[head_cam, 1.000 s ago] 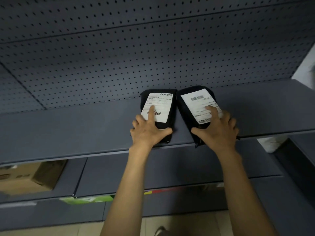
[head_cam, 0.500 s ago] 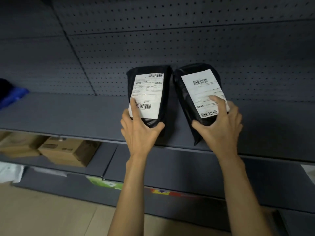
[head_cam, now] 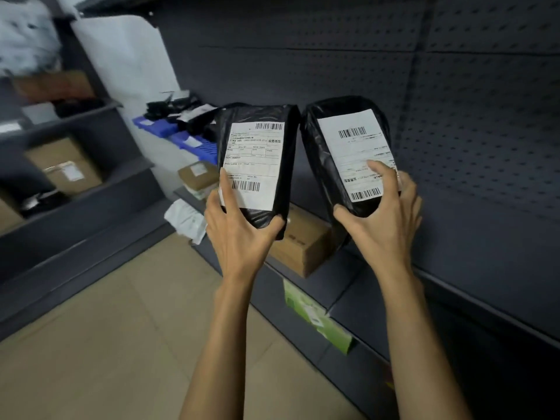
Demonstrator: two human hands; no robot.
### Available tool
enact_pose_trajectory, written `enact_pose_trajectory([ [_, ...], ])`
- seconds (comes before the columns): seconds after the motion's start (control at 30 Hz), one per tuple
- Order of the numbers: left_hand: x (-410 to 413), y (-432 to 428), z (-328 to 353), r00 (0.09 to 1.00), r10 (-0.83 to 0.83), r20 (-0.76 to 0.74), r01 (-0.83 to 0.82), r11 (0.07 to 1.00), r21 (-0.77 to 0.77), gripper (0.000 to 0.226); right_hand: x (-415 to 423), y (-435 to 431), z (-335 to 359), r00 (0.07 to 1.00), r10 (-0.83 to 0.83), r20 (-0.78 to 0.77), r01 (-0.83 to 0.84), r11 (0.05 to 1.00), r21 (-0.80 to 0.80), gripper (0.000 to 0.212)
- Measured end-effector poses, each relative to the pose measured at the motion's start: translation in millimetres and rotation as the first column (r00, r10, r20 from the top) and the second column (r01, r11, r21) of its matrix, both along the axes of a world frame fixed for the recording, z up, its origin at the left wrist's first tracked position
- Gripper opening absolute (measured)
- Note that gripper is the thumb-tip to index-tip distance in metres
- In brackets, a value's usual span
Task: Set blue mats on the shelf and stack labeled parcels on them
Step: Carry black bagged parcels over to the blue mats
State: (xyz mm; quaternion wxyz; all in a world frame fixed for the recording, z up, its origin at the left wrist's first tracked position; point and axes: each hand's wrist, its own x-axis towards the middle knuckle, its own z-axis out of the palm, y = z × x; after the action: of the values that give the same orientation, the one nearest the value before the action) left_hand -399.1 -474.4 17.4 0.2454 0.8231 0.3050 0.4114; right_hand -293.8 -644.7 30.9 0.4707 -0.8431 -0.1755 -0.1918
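Gripping a black plastic parcel with a white barcode label (head_cam: 257, 165) by its lower end, the left hand (head_cam: 239, 228) is holding it up in the air; the right hand (head_cam: 383, 219) is clasping a second black labelled parcel (head_cam: 348, 156) just beside it, clear of the dark grey metal shelf (head_cam: 485, 253). Further left, blue ribbed mats (head_cam: 194, 140) are lying on the shelf under more black parcels (head_cam: 194, 119)

"业务类型" on left parcel's label (head_cam: 254, 165)

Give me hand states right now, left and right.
Left hand: closed on the left black parcel, held up off the shelf.
Right hand: closed on the right black parcel, also lifted.
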Motion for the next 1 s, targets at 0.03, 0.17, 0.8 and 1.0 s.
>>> enact_pose_trajectory([
  [0.03, -9, 25, 0, 0.999, 0.039, -0.004, -0.039, 0.999, -0.004, 0.115, -4, 27, -2, 0.999, 0.041, -0.003, -0.041, 0.999, 0.002, 0.08],
  [0.17, -31, 105, -4, 0.991, 0.131, -0.001, -0.131, 0.991, -0.032, 0.115, -12, 113, -11, 0.988, 0.154, -0.018, -0.154, 0.988, 0.01, 0.078],
  [0.8, 96, 392, 5, 0.973, 0.231, -0.028, -0.232, 0.969, -0.082, 0.112, 153, 434, -6, 0.959, 0.283, -0.019, -0.283, 0.959, 0.006, 0.077],
  [1.0, 159, 466, 18, 0.977, 0.209, -0.047, -0.212, 0.972, -0.1, 0.108, 205, 507, -3, 0.97, 0.24, -0.033, -0.241, 0.97, -0.042, 0.078],
])
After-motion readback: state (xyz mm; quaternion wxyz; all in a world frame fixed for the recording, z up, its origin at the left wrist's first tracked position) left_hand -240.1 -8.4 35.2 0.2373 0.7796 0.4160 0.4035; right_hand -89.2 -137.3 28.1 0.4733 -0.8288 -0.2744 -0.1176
